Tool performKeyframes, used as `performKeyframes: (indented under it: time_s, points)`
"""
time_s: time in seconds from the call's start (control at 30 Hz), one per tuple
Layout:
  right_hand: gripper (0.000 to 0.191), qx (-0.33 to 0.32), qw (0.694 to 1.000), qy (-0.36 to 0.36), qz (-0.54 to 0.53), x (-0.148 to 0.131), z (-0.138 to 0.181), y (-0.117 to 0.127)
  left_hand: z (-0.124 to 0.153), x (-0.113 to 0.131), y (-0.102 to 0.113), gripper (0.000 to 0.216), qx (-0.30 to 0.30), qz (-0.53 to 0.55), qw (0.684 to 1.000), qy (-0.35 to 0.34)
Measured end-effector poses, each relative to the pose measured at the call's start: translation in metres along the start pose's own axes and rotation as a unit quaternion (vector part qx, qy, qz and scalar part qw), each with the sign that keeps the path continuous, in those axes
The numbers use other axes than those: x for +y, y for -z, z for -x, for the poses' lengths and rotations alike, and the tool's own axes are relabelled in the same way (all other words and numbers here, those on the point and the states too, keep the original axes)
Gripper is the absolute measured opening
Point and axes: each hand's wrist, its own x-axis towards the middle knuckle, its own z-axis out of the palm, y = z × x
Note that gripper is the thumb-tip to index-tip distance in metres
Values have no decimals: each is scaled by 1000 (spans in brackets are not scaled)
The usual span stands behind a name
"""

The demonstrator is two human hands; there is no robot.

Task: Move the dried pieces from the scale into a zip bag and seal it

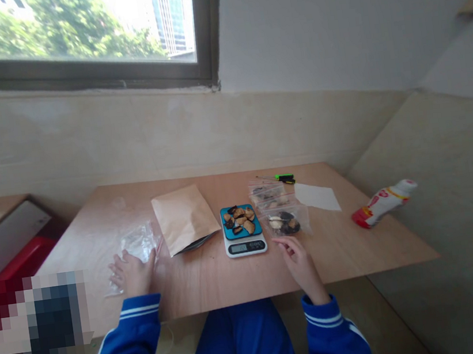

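My left hand (132, 273) lies spread over clear plastic bags (138, 241) on the left of the table. My right hand (299, 261) has its fingers drawn together at the near edge of a clear zip bag (285, 223) holding dark and pale dried pieces; anything between the fingertips is too small to make out. Between my hands stands a white kitchen scale (246, 247) with a blue top. Brown dried slices (240, 218) with dark edges rest on it. A brown paper pouch (186, 217) lies left of the scale, its dark opening towards me.
Behind the nearest zip bag lie more filled zip bags (267, 194). Beyond them are green-and-black screwdrivers (284, 177) and a white paper sheet (317, 196). A red-and-white bottle (383, 204) stands at the right of the wooden table (216, 287). A wall and window border the back.
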Motion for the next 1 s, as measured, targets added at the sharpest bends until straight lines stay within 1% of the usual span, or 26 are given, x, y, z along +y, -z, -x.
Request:
performKeyframes:
  time_s: [0.03, 0.1, 0.17, 0.27, 0.33, 0.43, 0.53, 0.6, 0.7, 0.8, 0.87, 0.93, 1.0]
  points:
    - [27, 0, 1000, 2, 2, 0, 0, 0, -3, 1, 1, 79, -18, -16, 1000, 12]
    - [27, -1, 1000, 5, 5, 0, 0, -1, -7, 2, 1, 77, -33, -25, 999, -2]
    - [27, -3, 1000, 4, 8, 0, 0, -2, -9, 0, -3, 69, -21, -14, 999, -44]
    - [27, -9, 1000, 1, 11, 2, 1, -3, -8, -9, -13, 53, -8, -5, 991, -135]
    - [27, -12, 1000, 2, 9, 2, 2, -4, -6, -18, -20, 49, -24, -20, 986, -165]
    - [26, -16, 1000, 3, 8, 2, 3, -4, -4, -30, -22, 50, -75, -14, 984, -160]
    - [26, -14, 1000, 2, 9, 2, 4, -5, -4, -32, -15, 44, -102, 8, 987, -120]
    - [26, -13, 1000, 3, 6, 2, 5, -8, -5, -26, -10, 41, -103, -4, 991, -85]
    - [25, -25, 1000, 12, -4, -2, 4, -13, -7, -9, -6, 48, -83, -52, 994, -54]
    - [25, -37, 999, 19, -12, -9, 4, -19, -7, 10, -8, 52, -50, -141, 988, -46]
    - [25, -44, 999, 21, -14, -12, 5, -22, -7, 17, -10, 46, -44, -175, 982, -53]
    - [24, -48, 998, 23, -18, -15, 5, -24, -9, 20, -12, 38, -54, -166, 982, -66]
    - [23, -52, 998, 26, -25, -19, 5, -24, -10, 17, -12, 31, -74, -133, 986, -74]
